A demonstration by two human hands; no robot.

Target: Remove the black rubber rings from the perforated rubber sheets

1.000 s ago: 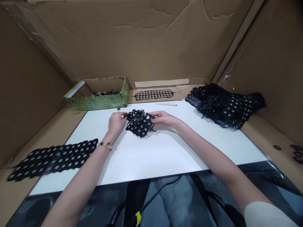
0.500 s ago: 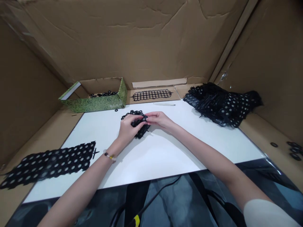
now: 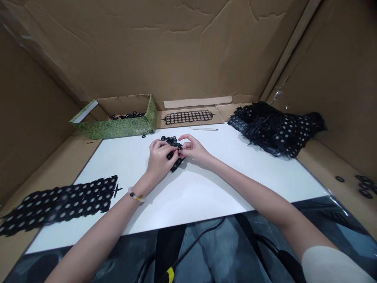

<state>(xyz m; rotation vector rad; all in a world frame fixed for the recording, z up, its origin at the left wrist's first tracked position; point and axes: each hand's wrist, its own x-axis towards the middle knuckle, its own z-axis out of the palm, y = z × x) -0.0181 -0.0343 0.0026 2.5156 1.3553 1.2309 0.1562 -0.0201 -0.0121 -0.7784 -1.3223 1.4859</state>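
Observation:
Both hands meet over a small crumpled black perforated sheet [image 3: 174,162] with black rings still in it, on the white board [image 3: 206,188] at the middle. My left hand [image 3: 160,157] lies on top of the sheet with fingers curled round it. My right hand [image 3: 192,148] pinches the sheet's right edge with thumb and forefinger. Most of the sheet is hidden under the fingers.
A flat punched-out black sheet [image 3: 59,202] lies at the board's left end. A heap of black sheets [image 3: 273,127] sits at the back right. A green box [image 3: 118,124] with loose rings stands at the back left, a ring grid [image 3: 188,116] and white stick [image 3: 204,128] behind. Cardboard walls surround everything.
My left hand slid right from the sheet's left edge onto its top. The sheet has been bunched smaller between both hands.

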